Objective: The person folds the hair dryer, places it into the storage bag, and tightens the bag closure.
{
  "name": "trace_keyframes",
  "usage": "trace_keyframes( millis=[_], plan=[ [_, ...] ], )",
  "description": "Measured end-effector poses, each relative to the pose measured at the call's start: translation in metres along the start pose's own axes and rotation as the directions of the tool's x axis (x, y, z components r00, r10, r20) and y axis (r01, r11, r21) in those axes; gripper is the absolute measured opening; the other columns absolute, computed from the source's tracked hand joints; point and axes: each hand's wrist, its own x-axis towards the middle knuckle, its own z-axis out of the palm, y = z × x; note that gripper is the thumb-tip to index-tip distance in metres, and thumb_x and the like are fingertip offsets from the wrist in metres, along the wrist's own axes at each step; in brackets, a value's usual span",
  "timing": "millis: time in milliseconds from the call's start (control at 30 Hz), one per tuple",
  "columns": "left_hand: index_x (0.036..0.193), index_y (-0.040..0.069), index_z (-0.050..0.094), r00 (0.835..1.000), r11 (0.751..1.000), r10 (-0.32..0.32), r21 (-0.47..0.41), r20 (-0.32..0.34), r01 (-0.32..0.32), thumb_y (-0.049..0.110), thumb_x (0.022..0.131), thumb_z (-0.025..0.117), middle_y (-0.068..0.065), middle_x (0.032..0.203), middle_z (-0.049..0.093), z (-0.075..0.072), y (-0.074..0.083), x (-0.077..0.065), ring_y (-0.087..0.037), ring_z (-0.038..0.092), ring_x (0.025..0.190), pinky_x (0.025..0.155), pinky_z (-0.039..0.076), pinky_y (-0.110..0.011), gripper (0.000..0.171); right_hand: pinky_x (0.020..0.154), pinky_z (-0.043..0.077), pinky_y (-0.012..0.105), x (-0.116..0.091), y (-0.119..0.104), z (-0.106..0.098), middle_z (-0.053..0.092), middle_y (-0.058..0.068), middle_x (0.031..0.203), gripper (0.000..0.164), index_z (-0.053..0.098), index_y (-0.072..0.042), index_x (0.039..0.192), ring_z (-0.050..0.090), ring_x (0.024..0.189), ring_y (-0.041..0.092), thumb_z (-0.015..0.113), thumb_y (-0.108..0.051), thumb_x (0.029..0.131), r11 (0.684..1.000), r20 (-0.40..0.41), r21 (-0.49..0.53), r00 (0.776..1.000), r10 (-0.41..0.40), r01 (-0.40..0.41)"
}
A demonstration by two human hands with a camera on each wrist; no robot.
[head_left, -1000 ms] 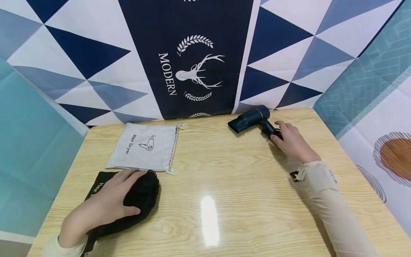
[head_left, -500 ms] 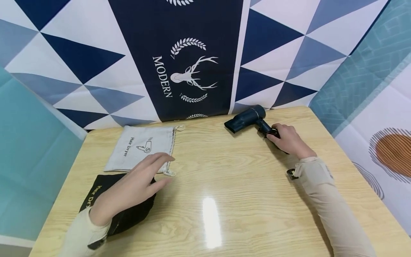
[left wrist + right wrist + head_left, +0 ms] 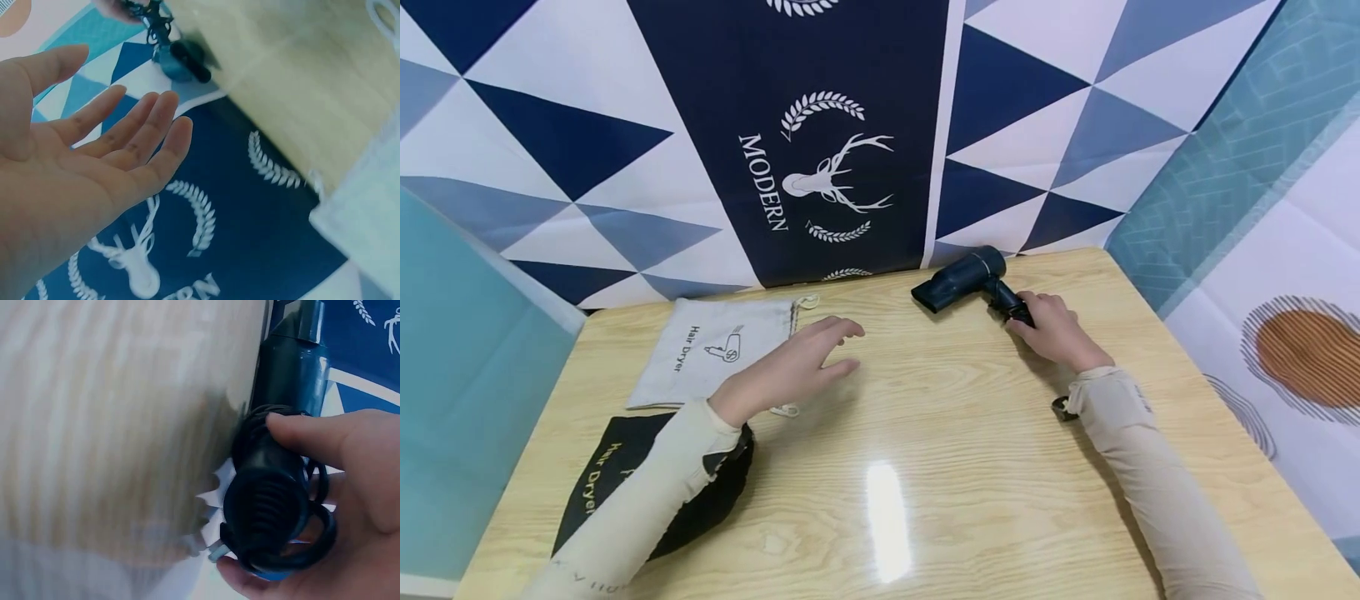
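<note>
At the back right of the table, a dark hair dryer (image 3: 961, 279) lies with its flat nozzle toward the left. My right hand (image 3: 1054, 332) grips its handle; in the right wrist view the thumb lies on the black cord (image 3: 265, 422) wound round that handle. My left hand (image 3: 805, 358) hangs over the table's middle with fingers spread loosely and nothing in them. Behind it lies a flat grey drawstring bag (image 3: 700, 350) printed "Hair Dryer". Partly covered by my left forearm, a bulging black bag (image 3: 715, 492) with yellow lettering lies at the left front.
The wooden table (image 3: 970, 467) meets a patterned backdrop (image 3: 850, 75) along its far edge. Teal and white sheets hang at both sides. White cord loops (image 3: 786, 410) stick out from the grey bag's right side.
My left hand has lifted off the black bag and moved right and away from me, past the grey bag. The right hand keeps its hold on the hair dryer; the view has shifted slightly.
</note>
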Motion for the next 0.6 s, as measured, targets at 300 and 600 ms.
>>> trace_keyframes(
  millis=[300,600],
  plan=[
    [0.137,0.009,0.051,0.999,0.992,-0.02,-0.128,-0.046,0.014,0.029,0.102,0.056,-0.007,0.133,0.056,0.018,-0.007,0.03,-0.028,0.057,0.119,0.098,0.047,-0.04,0.04,0.078,0.04,0.056,0.0,-0.006,0.0,0.054,0.038,0.115,0.045,0.045,0.015,0.136,0.048,0.105,0.049,0.052,-0.015,0.103,0.997,-0.095,0.031,0.993,-0.074,0.077],
    [0.14,0.007,0.045,0.977,0.945,-0.134,-0.319,-0.168,0.075,0.038,0.106,0.046,-0.014,0.135,0.053,0.018,-0.025,0.055,-0.031,0.054,0.122,0.101,0.045,-0.045,0.046,0.082,0.038,0.055,-0.006,-0.036,-0.005,0.055,0.034,0.118,0.043,0.049,0.012,0.136,0.046,0.109,0.046,0.056,-0.012,0.101,0.983,-0.109,0.023,0.978,-0.18,0.184]
  ],
)
